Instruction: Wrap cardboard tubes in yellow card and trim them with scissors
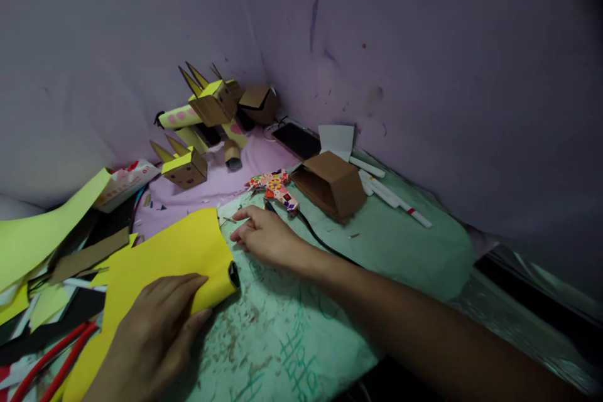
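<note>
My left hand [153,326] is closed over the near edge of a yellow sheet [174,242], thumb below and fingers on top. That edge is rolled into a tube, with a dark hollow at its right end. Just past the sheet's right side, my right hand [261,232] reaches in with fingers partly bent and apart. Its fingertips are close to a thin small scrap [229,220]; I see nothing held. Behind this hand lies a flower-patterned glue gun [276,188] with a black cord [325,242].
An open brown cardboard box [336,182] stands right of the glue gun, beside white sticks [396,195]. A phone [296,140] lies behind. Cardboard animal heads [186,169] are at the back left. Red-handled scissors [61,358] and paper scraps [89,257] lie left.
</note>
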Demonstrator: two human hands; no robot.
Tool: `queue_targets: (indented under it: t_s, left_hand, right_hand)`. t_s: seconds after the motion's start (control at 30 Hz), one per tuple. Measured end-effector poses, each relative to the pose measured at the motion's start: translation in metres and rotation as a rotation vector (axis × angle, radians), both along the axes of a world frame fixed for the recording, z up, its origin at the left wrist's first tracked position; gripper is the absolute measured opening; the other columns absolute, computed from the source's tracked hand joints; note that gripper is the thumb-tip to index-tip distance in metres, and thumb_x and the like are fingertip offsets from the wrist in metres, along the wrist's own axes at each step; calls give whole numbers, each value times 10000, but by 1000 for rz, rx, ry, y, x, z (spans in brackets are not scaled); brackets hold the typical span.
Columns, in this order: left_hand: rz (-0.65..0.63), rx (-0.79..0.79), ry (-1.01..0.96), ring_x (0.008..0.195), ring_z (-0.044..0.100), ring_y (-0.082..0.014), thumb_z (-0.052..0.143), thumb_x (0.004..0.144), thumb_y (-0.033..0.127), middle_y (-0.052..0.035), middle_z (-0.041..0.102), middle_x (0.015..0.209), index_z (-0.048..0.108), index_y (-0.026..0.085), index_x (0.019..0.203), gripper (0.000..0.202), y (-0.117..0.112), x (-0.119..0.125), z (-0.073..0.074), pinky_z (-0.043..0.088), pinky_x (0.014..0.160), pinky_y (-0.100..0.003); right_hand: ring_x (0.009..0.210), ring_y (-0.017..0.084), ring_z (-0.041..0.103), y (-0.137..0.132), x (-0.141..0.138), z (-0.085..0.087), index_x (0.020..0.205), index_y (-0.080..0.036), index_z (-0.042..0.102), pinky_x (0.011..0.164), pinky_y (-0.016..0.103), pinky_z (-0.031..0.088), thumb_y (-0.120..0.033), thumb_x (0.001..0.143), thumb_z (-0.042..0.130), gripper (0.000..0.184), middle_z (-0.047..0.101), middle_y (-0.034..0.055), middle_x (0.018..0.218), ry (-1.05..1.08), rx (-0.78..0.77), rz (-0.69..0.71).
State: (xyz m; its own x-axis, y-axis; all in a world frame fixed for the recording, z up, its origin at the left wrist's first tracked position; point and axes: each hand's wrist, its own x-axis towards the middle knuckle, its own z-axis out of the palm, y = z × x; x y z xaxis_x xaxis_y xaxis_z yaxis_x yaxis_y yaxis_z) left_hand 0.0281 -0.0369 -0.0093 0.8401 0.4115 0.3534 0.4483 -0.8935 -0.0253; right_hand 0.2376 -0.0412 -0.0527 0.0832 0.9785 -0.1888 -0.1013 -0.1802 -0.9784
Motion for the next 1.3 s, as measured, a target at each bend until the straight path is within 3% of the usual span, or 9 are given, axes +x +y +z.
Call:
queue_targets:
  t_s: [0.23,0.37,0.63,0.8,0.9,1.03,1.13,1.2,1.3]
  left_hand:
    - [50,-59,-33,719,709,-218,560,830,333,-58,750,847,656,206,966,209,-7,-3,3,570,616,-305]
    - [122,-94,-95,701,713,-215,550,842,393,-42,748,835,646,220,957,229,-10,-12,9,567,580,-283]
    - [178,83,-126,882,641,-266,512,848,213,-122,687,961,525,163,1123,280,-25,-17,-8,484,836,-452]
    - [124,310,-87,1041,607,-323,484,759,48,-202,683,1113,546,80,1198,445,-47,-5,-24,373,961,-539]
    - [130,282,-199,1114,589,-309,477,744,51,-161,679,1169,550,167,1234,509,-64,-7,-30,381,981,-522]
    - [50,-31,-508,759,687,-207,558,768,112,-36,755,887,633,300,1077,369,-71,-7,-38,532,707,-334]
    - [173,-715,-751,550,636,-171,649,743,271,-20,714,705,675,248,930,191,-58,0,-38,494,481,-259]
    - [261,-1160,-945,635,660,-202,693,695,372,-45,717,757,683,221,932,282,-49,5,-34,526,541,-293]
    - [237,-1474,-1235,954,659,-287,750,629,392,-77,726,963,681,214,1003,420,-44,11,-24,535,811,-396]
  right_hand:
    - [673,148,614,1,1,4,1020,-203,553,596,265,511,-60,749,541,307,645,13,789,141,-69,3]
    - [478,115,545,-11,6,19,884,-168,532,445,232,478,-127,839,502,67,569,-15,630,183,-211,85]
    - [620,162,691,-33,-3,26,830,-90,638,649,280,550,-582,824,570,496,691,94,703,703,-468,698]
    - [716,144,683,-37,-20,18,954,-125,691,695,259,541,-270,603,828,404,721,49,845,755,-338,556]
    - [808,166,680,-37,-20,17,1004,-140,685,782,289,515,-191,563,834,468,726,69,950,700,-125,468]
    - [886,223,673,-33,-13,19,1043,-182,651,816,338,500,-219,522,865,565,728,78,990,423,144,295]
    - [901,251,668,-33,-10,20,1032,-194,637,816,367,505,-266,525,864,559,733,86,972,268,208,262]
    - [898,258,663,-37,-12,20,1027,-190,635,800,364,510,-296,537,856,547,733,85,965,195,242,259]
    - [884,265,654,-42,-19,19,1017,-189,653,771,355,514,-338,553,846,524,729,83,980,102,275,261]
